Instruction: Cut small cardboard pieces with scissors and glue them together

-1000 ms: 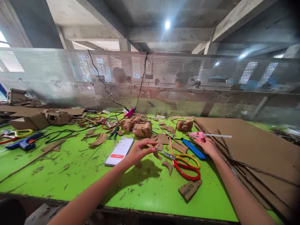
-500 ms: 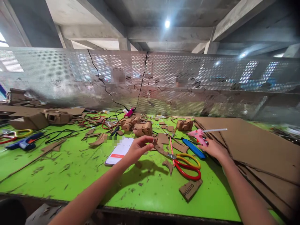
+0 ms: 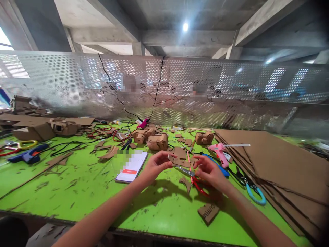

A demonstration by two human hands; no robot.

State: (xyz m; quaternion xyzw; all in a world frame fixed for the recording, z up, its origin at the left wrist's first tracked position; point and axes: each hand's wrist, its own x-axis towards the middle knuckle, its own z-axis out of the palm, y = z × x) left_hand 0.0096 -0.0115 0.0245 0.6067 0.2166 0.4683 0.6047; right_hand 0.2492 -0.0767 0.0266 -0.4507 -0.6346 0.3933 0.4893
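Between the fingertips of my left hand [image 3: 157, 164] is a small strip of cardboard [image 3: 181, 162], held above the table. My right hand [image 3: 210, 173] is at the strip's right end, thumb and fingers apart; whether they touch it is hard to see. Scissors [image 3: 189, 171] with red and yellow handles lie beneath, their handles partly covered by my right hand. A pink glue gun [image 3: 219, 152] with a clear glue stick rests behind my right hand. Partly hidden by that hand is a blue tool [image 3: 222, 168], perhaps a cutter.
A phone [image 3: 133, 166] lies left of my left hand. Folded cardboard shapes [image 3: 157, 141] stand behind. Large cardboard sheets [image 3: 280, 157] cover the right side, with turquoise-handled scissors [image 3: 255, 193] beside them. A blue glue gun [image 3: 29, 154] and cables are at left. A perforated metal screen [image 3: 180, 92] bounds the back.
My right hand has let go of the pink glue gun and moved left to the cardboard strip. The turquoise-handled scissors have come into sight. My left hand keeps its hold on the strip.
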